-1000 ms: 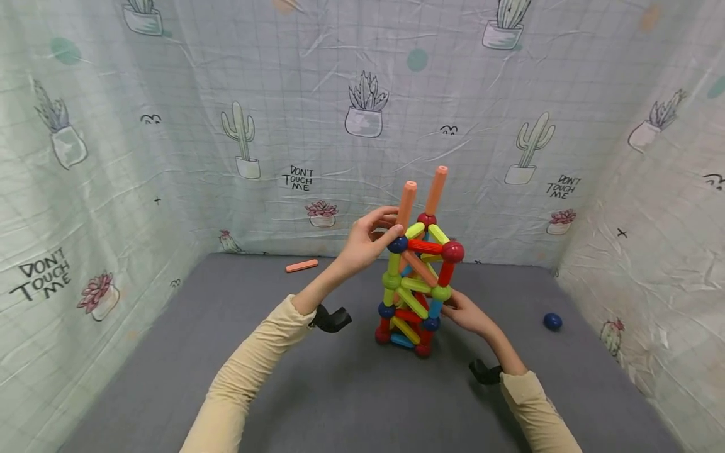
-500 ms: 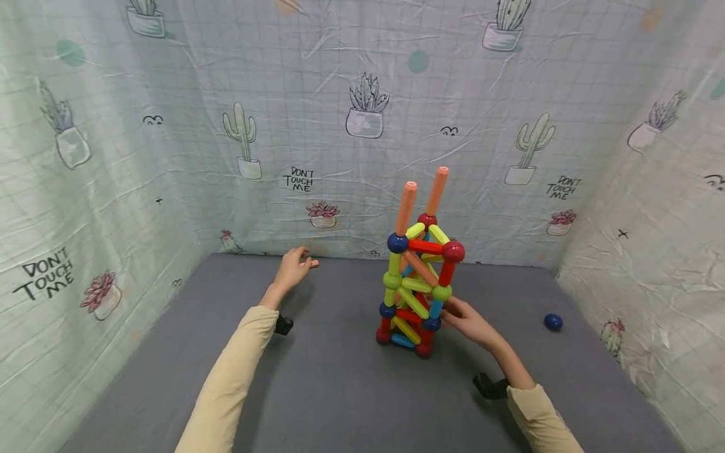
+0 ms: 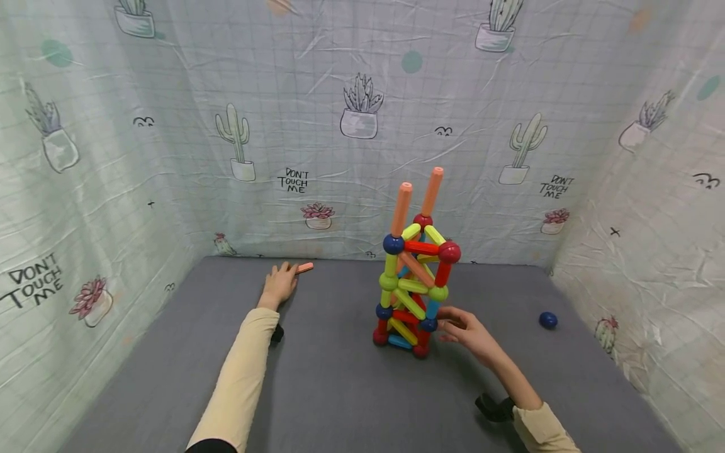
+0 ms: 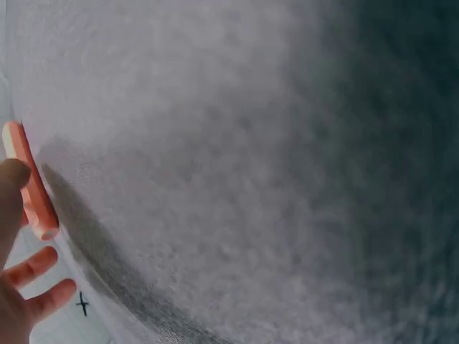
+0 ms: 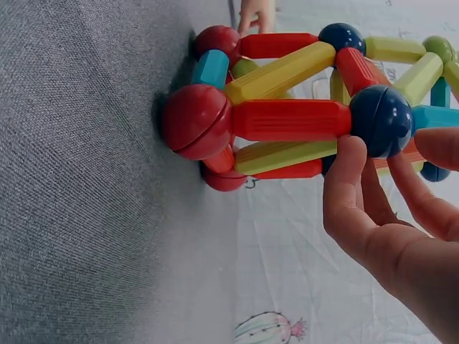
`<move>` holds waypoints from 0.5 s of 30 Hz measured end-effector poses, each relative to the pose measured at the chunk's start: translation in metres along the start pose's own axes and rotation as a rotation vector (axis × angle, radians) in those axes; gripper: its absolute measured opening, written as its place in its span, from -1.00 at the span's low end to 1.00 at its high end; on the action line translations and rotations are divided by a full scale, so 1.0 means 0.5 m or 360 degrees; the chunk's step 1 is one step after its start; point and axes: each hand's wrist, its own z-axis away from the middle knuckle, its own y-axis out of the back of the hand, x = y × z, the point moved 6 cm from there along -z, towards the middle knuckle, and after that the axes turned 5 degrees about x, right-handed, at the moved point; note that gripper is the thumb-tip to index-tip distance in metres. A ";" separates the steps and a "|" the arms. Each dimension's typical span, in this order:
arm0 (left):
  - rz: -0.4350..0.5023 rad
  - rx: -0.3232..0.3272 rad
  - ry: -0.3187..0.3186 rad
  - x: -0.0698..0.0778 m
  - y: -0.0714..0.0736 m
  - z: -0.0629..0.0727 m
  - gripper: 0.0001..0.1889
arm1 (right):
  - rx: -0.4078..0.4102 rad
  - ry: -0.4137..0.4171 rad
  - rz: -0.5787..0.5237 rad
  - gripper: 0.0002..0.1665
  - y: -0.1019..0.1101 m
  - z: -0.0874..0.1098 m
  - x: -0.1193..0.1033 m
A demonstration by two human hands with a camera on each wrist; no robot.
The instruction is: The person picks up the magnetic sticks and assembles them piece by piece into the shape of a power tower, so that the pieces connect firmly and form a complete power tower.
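Observation:
A tower of coloured magnetic rods and balls stands upright right of the middle in the head view, two orange rods rising from its top. At the table's back left, my left hand pinches a loose orange rod between thumb and finger; its other fingers are spread in the left wrist view. My right hand is beside the tower's lower right side, fingers loosely bent. In the right wrist view its fingertips are right at a dark blue ball above a red rod.
A loose blue ball lies on the grey table at the right. Behind and on both sides hangs a pale cactus-printed cloth. A black wrist mount shows under my right forearm.
My left hand has left the orange rod on the tower's top, moved left to the loose orange rod and taken hold of it. My right hand has shifted slightly at the tower's lower side.

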 end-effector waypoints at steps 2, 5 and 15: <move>-0.0092 0.0013 -0.0018 0.002 -0.003 0.002 -0.75 | -0.0002 -0.0008 0.0005 -0.47 -0.002 -0.001 0.002; -0.0175 0.0031 -0.0056 0.010 -0.001 0.008 -0.78 | -0.0003 -0.0024 0.0004 -0.47 -0.005 -0.001 0.001; 0.0290 0.0184 -0.0294 0.096 0.074 0.040 -0.81 | -0.0016 -0.0032 0.0022 -0.48 -0.006 -0.003 -0.007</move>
